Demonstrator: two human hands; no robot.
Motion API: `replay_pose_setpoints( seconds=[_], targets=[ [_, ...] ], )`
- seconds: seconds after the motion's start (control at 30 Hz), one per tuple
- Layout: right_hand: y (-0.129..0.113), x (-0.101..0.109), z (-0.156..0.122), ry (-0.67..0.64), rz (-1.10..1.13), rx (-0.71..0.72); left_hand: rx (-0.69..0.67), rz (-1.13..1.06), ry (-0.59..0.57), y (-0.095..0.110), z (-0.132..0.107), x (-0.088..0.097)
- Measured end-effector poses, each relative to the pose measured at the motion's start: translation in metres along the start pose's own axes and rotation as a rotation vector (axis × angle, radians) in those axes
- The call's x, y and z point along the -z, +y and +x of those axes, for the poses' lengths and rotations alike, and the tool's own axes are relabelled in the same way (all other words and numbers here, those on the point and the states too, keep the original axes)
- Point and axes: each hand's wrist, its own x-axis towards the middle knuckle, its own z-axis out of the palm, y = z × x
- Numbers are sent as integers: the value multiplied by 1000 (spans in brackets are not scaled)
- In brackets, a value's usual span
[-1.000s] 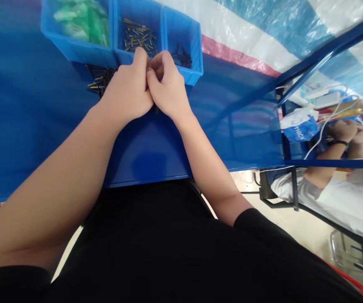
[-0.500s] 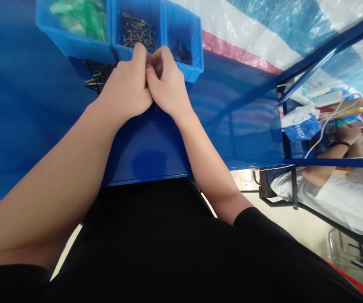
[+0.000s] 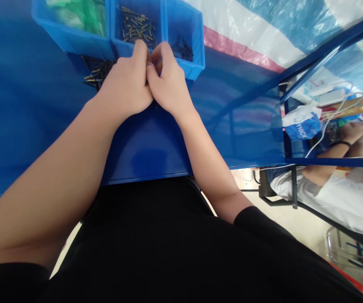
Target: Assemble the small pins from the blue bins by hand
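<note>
The person's left hand [image 3: 125, 86] and right hand [image 3: 168, 80] are curling toward each other, knuckles nearly touching and fingertips pinching together just over the near rim of the bins. The fingers are hiding whatever lies between them, so I cannot tell whether either hand has hold of anything.

The nearest container is a middle blue plastic bin [image 3: 122, 44] of small brass-and-black pins [image 3: 136, 27], sitting at the far edge of the blue surface [image 3: 26, 113]. To its right, a narrower blue bin [image 3: 197, 63] is holding black pins [image 3: 183, 49]; to its left, a wider blue bin [image 3: 67, 42] is holding green pieces [image 3: 83, 14]. A loose heap of dark pins [image 3: 97, 73] is lying on the surface just left of the hands.

Keeping the fingertips low over the bins seems wise, since dropped pins would then fall back among the others.
</note>
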Motion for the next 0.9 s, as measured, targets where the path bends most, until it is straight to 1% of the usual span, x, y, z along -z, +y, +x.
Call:
replay_pose_setpoints(
  seconds=[0.13, 0.33, 0.53, 0.7, 0.9],
  targets=[
    [-2, 2, 0, -24, -19, -10, -62, -45, 18, -3, 0, -1],
    [-2, 2, -1, -22, -19, -8, -85, 12, 29, -4, 1, -1],
    [-3, 2, -1, -23, -34, -18, -56, 116, 6, 1, 0, 1],
    [0, 1, -1, -5, -7, 14, -49, 120, -5, 2, 1, 1],
    [4, -1, -1, 0, -17, 35, -78, 142, 8, -2, 2, -1]
  ],
)
